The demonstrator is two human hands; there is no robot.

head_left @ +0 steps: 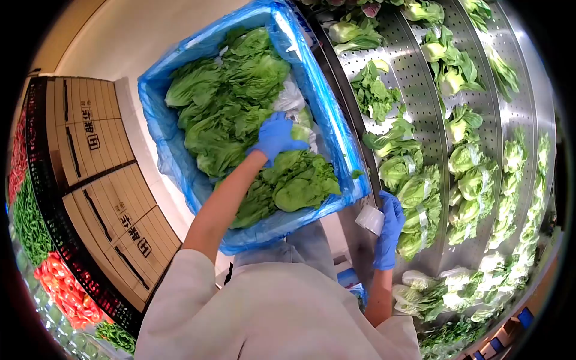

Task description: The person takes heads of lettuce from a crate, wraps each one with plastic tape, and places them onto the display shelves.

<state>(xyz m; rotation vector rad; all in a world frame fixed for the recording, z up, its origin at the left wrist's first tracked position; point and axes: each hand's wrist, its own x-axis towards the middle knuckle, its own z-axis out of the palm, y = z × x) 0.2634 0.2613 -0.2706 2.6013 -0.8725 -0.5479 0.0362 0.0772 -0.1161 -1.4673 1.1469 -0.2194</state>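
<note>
My left hand (276, 139), in a blue glove, rests on the leafy lettuce (228, 102) inside a crate lined with blue plastic (157, 129). Its fingers are spread, the thumb pointing right, beside some clear plastic wrap (291, 99) among the leaves. More lettuce (306, 183) lies just below that hand. Outside the crate's right side, my right hand (391, 231), also gloved in blue, is closed around a white roll of tape (370, 219). Taped lettuce bundles (420, 195) on the shelf stand close to the right of it.
A perforated metal shelf (396, 45) with several tiers of greens runs along the right. Bok choy (453, 75) lies on it. Wood-toned panels (96, 156) with a black rack edge stand at the left, with red peppers (67, 291) and green vegetables (31, 219) beyond.
</note>
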